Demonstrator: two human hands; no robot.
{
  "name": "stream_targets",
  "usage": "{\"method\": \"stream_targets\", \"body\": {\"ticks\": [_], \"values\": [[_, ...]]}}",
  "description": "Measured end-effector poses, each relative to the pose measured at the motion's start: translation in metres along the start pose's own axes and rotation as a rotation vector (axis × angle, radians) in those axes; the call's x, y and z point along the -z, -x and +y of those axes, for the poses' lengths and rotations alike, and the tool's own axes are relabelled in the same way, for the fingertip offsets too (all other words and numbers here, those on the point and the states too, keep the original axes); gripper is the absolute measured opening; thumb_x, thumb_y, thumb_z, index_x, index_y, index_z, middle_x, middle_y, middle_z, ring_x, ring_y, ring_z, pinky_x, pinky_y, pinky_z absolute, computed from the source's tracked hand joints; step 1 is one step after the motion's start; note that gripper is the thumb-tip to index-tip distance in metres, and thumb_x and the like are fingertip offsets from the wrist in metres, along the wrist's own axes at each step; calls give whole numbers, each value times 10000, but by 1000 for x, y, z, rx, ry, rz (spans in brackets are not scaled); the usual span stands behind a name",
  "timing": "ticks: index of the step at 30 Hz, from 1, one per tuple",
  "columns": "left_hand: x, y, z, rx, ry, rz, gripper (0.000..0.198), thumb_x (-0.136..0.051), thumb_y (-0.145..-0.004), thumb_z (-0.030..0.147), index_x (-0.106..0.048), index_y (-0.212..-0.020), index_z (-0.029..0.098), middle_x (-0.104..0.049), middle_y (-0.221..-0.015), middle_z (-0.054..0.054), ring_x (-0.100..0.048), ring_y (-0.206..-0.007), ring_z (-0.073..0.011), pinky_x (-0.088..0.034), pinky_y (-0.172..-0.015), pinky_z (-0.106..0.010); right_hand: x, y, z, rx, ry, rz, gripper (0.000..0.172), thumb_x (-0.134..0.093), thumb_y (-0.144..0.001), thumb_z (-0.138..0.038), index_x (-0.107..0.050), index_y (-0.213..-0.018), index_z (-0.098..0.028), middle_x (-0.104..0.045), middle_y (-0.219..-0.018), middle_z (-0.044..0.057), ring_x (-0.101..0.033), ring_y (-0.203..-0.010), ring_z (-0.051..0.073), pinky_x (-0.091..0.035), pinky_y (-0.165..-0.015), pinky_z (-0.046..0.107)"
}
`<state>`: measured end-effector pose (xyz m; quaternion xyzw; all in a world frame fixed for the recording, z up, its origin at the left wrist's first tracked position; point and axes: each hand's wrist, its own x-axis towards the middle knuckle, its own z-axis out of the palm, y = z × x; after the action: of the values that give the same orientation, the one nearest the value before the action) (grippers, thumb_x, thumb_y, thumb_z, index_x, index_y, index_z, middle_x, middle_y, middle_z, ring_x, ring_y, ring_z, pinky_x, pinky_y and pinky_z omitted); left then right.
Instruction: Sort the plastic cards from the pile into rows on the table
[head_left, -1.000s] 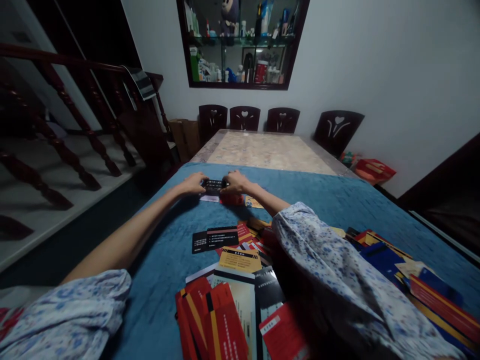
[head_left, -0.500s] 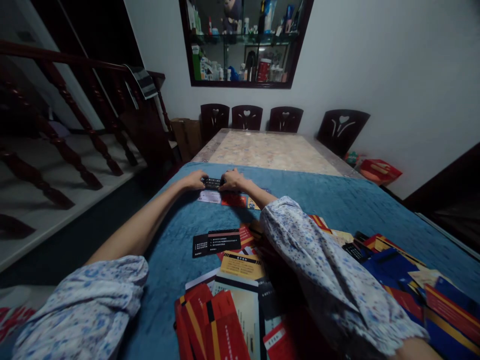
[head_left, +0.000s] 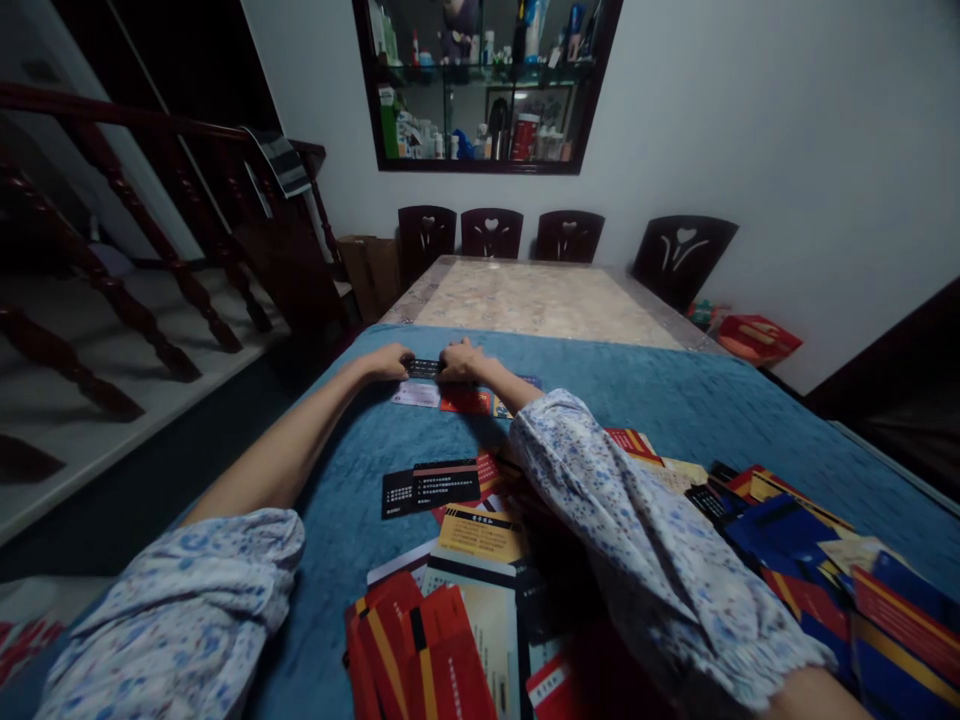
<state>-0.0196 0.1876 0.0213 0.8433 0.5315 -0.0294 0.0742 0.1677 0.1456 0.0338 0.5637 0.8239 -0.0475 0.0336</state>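
Your left hand (head_left: 389, 362) and right hand (head_left: 460, 361) pinch opposite ends of the black card (head_left: 424, 368), at the blue cloth (head_left: 352, 440) just beyond the lilac card (head_left: 416, 394). It looks light, stiff and perhaps slippery, best held by its short edges; its long axis runs left to right.

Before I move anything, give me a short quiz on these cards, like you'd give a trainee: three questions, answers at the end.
1. Multiple choice: what colour is the card between the left hand and the right hand? A red, B black, C yellow.
2. True or false: in the row just nearer the wearer, the pale card lies to the left of the red card.
3. Fill in the colour: the cards are laid out on a ____ cloth.

Key: 1. B, it is the black card; 2. True; 3. blue.
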Motion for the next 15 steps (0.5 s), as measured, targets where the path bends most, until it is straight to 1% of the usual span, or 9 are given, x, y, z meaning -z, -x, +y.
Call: {"method": "stream_targets", "body": {"ticks": [3, 7, 9, 12, 15], "values": [[2, -3, 2, 27, -46, -27, 442, -575, -641, 202, -724, -1057, 204, -706, -875, -9, -636, -827, -194, -469, -693, -229, -1, -1, 1, -4, 2, 0, 461, -612, -839, -423, -684, -1228, -186, -581, -1379, 164, -426, -1331, 379, -473, -1000, 543], [5, -7, 5, 67, -43, -47, 498, -614, -642, 199, -691, -1132, 161, -722, -958, -39, -647, -889, -211, -498, -764, -233, -1, -2, -1, 16, 34, 4, 445, -594, -834, -373, -680, -1227, -184, -571, -1388, 161, -439, -1325, 370, -475, -1012, 545], [7, -9, 6, 80, -34, -61, 486, -636, -639, 199, -685, -1118, 134, -723, -977, -57, -648, -907, -224, -505, -777, -240, 0, -3, -3, 21, 57, 11, 431, -591, -822, -350, -688, -1206, -179, -587, -1362, 165, -475, -1293, 362, -497, -993, 525], [8, -10, 8, 81, -32, -76, 433, -651, -630, 196, -694, -1052, 113, -726, -968, -81, -653, -912, -239, -507, -758, -236, 4, -3, -5, 43, 90, 4, 413, -619, -800, -371, -704, -1151, -172, -611, -1319, 176, -513, -1252, 359, -532, -949, 473], [9, -10, 8, 85, -32, -71, 466, -634, -603, 183, -690, -1061, 117, -727, -980, -89, -658, -912, -239, -507, -735, -226, 6, -2, -5, 57, 115, 1, 394, -658, -766, -398, -707, -1098, -191, -611, -1317, 157, -515, -1247, 348, -543, -921, 431]]}}
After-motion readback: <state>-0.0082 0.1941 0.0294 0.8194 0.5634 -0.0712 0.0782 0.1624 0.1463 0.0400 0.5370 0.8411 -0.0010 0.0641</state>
